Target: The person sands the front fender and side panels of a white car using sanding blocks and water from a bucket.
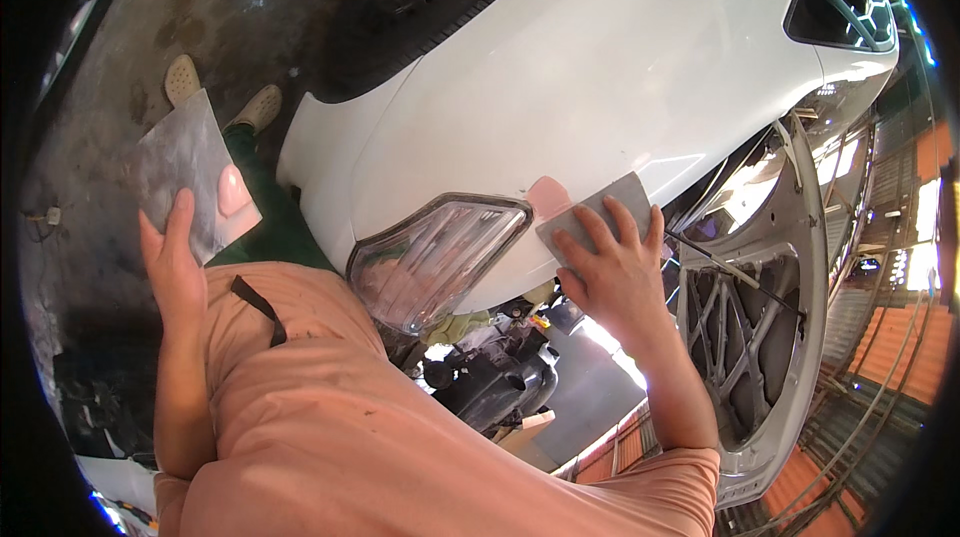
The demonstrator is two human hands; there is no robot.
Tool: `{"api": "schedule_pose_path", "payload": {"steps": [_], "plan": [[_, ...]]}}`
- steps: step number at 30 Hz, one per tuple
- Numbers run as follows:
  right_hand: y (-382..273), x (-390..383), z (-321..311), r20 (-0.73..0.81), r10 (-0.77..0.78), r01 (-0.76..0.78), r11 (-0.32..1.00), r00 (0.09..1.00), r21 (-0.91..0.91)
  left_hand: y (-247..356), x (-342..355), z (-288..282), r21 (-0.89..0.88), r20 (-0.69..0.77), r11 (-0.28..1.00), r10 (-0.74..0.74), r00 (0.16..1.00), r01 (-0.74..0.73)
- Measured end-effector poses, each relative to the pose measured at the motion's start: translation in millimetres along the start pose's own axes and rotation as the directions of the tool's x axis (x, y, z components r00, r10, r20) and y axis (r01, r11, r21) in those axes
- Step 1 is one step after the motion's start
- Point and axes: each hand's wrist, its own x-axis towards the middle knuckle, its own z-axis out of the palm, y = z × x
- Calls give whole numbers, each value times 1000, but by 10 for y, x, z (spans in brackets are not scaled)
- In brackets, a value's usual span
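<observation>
Hands apart: right hand (612,272) flattens a thin, flexible spreader (590,212) above the headlight (435,257); left hand (175,257) pinches a stiff, light putty board (185,172) by its edge.

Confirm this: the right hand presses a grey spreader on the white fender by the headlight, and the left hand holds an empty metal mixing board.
Wrong in one respect: the head view shows the metal mixing board in the left hand is not empty; a dab of pink filler sits on it. The rest stands.
</observation>
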Motion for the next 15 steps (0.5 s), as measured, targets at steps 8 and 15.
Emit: {"api": "schedule_pose_path", "payload": {"steps": [8,15], "plan": [[20,-32,0,18,-11,11,1000,1000,-8,68,-15,73,24,54,999,-32,998,31],[-10,-31,-25,-21,-10,9,1000,1000,-7,101,-40,113,3,32,999,-42,999,42]]}}
